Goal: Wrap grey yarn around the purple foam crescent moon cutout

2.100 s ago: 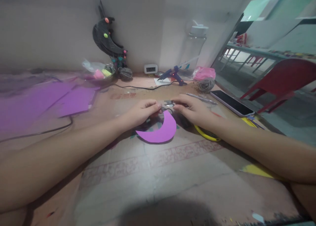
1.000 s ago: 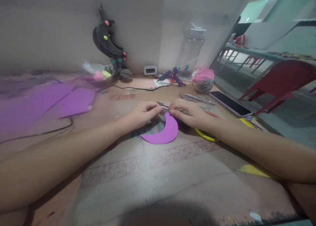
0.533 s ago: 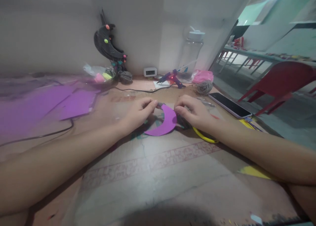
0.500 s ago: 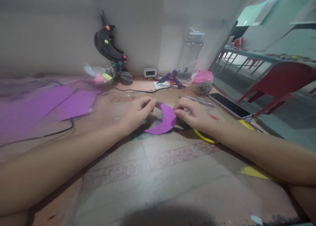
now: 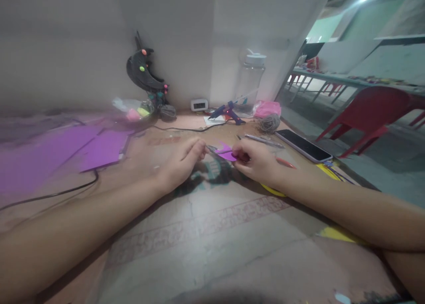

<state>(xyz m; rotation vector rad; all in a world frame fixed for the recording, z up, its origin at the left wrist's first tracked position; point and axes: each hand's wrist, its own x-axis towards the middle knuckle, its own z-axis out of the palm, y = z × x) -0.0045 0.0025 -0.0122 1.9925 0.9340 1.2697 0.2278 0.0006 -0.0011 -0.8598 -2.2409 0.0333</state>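
My right hand (image 5: 255, 160) pinches a purple paper crescent (image 5: 227, 156) by its right side. The crescent is now tilted, so only a narrow part of it shows. Closed at the fingertips, my left hand (image 5: 184, 164) grips a grey strand that looks like yarn (image 5: 212, 149), which reaches the crescent's left end. Both hands are above the middle of the table, a short gap apart. Beneath my right hand, part of a yellow curved thing (image 5: 274, 191) shows; the rest is hidden.
Purple sheets (image 5: 102, 151) and a black cord (image 5: 96, 178) lie left. Along the back are a glue gun (image 5: 227, 113), small clock (image 5: 199, 105), clear bottle (image 5: 250, 80) and grey yarn ball (image 5: 268, 123). A phone (image 5: 303, 145) lies right, beyond a pen (image 5: 264, 141).
The purple crescent has turned from facing me nearly flat to a steep tilt. My right hand has rotated with it. The whole view has shifted slightly.
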